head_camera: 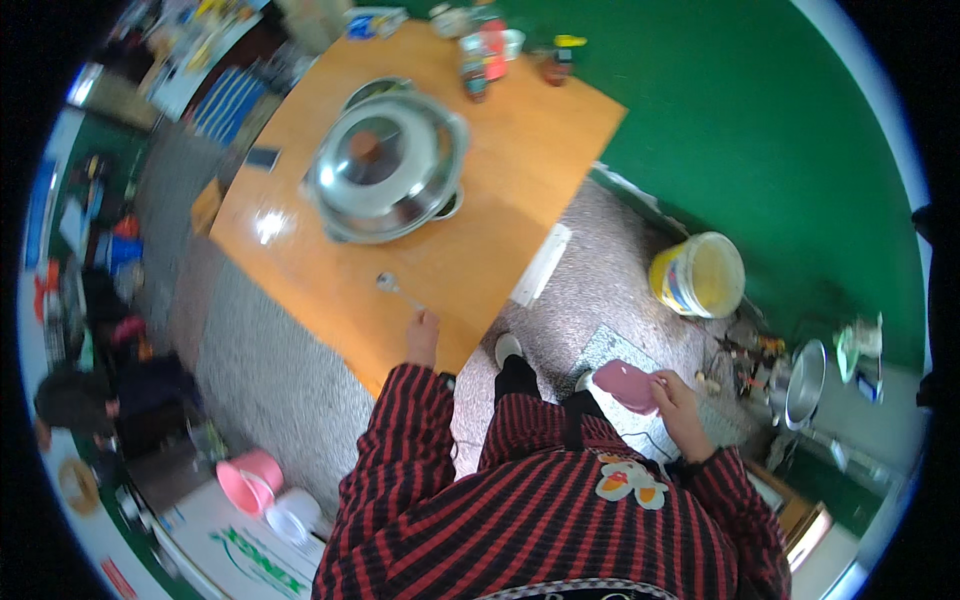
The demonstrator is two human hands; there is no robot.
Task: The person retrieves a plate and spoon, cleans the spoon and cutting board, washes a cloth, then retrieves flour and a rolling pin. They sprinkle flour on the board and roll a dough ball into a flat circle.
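Note:
My left hand (424, 337) grips the handle of a metal spoon (388, 283) over the near part of the wooden table (480, 262). The spoon's bowl points away from me. In my right hand (675, 401) is a flat dusky-pink pad or cloth (626, 385), pinched at one edge and hanging over the floor. Farther up the table sits a large metal pan with a domed lid (386, 161) that has a glass centre and a brown knob. Parts of other vessels show from behind and beneath it; their contents are mostly hidden.
Bottles (491, 49) stand at the table's far end against the green wall (735, 112). A phone (262, 157) lies by the left edge. A yellow bucket (705, 277) and a metal basin (806, 382) are right; a pink bucket (250, 484) and another person (142, 397) are left.

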